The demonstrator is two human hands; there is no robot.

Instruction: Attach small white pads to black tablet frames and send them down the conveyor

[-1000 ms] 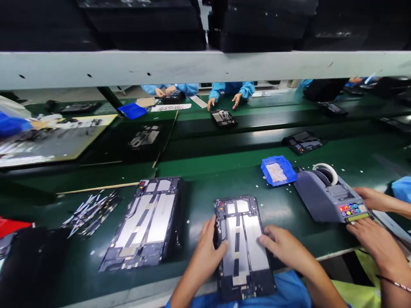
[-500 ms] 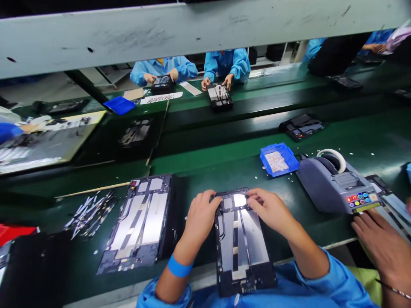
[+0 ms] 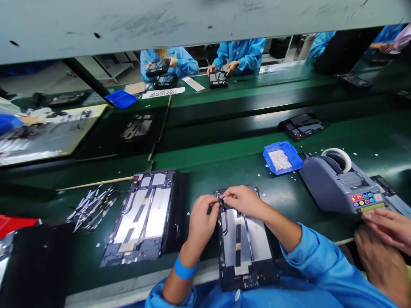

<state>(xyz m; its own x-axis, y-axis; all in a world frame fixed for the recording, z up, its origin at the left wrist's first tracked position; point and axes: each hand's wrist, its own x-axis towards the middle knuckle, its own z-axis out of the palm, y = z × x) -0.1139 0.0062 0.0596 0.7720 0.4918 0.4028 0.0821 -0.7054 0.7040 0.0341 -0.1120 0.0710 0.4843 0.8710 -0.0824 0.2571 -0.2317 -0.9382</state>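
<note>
An opened tablet [image 3: 247, 256] lies in front of me at the bench edge, its silver battery panels and dark circuit parts showing. At its upper left corner my left hand [image 3: 203, 218] has thumb and forefinger pinched together. My right hand [image 3: 242, 200] reaches across the top of the tablet, fingertips pinched right beside the left ones. A tiny dark bit shows between the two hands, too small to name. The right hand covers the tablet's upper panels. Left of it lies a stack of similar opened tablets [image 3: 144, 218].
Thin strip parts [image 3: 94, 207] lie in a heap at left. A blue tray [image 3: 293, 164] with small pale pieces stands beyond the tablet. To its right is a tape dispenser [image 3: 337, 188], with a co-worker's hands [image 3: 382, 239] close to it. Other people sit across the bench.
My right hand has moved left from the tablet's upper right corner to meet my left hand at the upper left corner. At right, a second hand of the co-worker has appeared by the dispenser.
</note>
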